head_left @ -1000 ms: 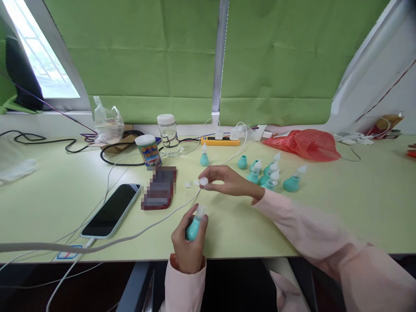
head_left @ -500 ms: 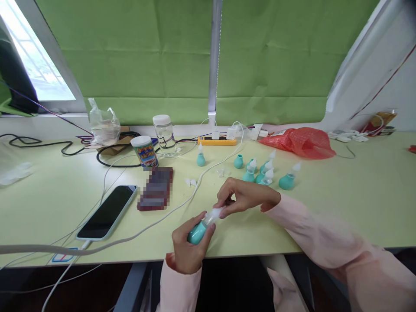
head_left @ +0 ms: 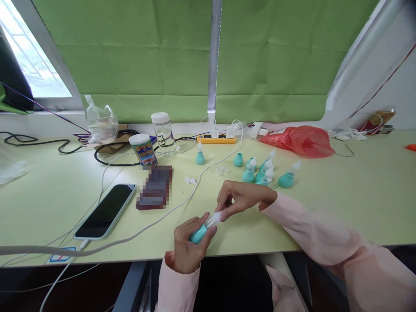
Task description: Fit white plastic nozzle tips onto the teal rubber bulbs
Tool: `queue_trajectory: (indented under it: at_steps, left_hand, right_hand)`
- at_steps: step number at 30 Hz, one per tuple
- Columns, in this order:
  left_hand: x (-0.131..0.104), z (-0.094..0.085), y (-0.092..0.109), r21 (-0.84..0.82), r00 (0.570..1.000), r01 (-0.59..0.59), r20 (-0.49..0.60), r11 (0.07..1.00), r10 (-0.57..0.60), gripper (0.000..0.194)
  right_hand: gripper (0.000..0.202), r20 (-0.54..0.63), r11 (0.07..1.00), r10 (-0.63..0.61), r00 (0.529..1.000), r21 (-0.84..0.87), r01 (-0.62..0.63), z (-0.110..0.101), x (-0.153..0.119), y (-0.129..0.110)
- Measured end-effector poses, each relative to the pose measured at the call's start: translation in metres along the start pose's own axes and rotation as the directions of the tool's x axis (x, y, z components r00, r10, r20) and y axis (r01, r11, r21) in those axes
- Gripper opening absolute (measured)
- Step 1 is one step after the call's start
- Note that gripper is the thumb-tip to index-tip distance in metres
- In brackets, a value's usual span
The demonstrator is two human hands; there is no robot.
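Note:
My left hand (head_left: 191, 242) is closed around a teal bulb nasal aspirator (head_left: 199, 234), its clear neck angled up to the right. At the far end of that neck, my right hand (head_left: 232, 200) pinches a white nozzle tip (head_left: 218, 216) between thumb and fingers. Whether the tip is fully seated I cannot tell. Beyond my right hand stand several teal aspirators with pale tips, one of them an aspirator (head_left: 286, 180) at the right. A teal bulb without a tip (head_left: 238, 160) and a lone upright aspirator (head_left: 200, 157) stand farther back.
Loose white tips (head_left: 190, 180) and small clear parts (head_left: 222, 170) lie mid-table. A white cable (head_left: 169, 215) crosses the table near my left hand. At the left are a phone (head_left: 105, 211), a printed tub (head_left: 143, 150) and a jar (head_left: 164, 134). A red bag (head_left: 299, 141) lies at the back.
Both hands stay at the aspirator, with only a slight shift. The right hand has moved slightly down and left, and more of the clear neck shows.

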State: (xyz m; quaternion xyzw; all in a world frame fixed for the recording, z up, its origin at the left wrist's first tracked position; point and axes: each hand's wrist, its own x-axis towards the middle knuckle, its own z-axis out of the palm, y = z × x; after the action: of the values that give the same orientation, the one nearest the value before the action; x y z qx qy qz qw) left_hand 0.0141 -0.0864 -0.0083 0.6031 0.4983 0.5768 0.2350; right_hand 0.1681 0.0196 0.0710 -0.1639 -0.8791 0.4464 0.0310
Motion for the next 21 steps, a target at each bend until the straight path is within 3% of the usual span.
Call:
queue_trajectory:
  at_steps: [9,21]
  left_hand:
    - [0.001,0.001,0.002,0.0,0.996,0.056,-0.071,0.998,-0.056,0.022]
    - [0.0,0.001,0.003,0.028,0.997,0.054,-0.056,0.998,-0.052,0.021]
  right_hand:
    - [0.029,-0.143,0.965,0.093,0.985,0.256,-0.054,0.012,0.001,0.008]
    - [0.025,-0.031,0.889,0.167,0.985,0.436,-0.137,0.009,0.006,0.013]
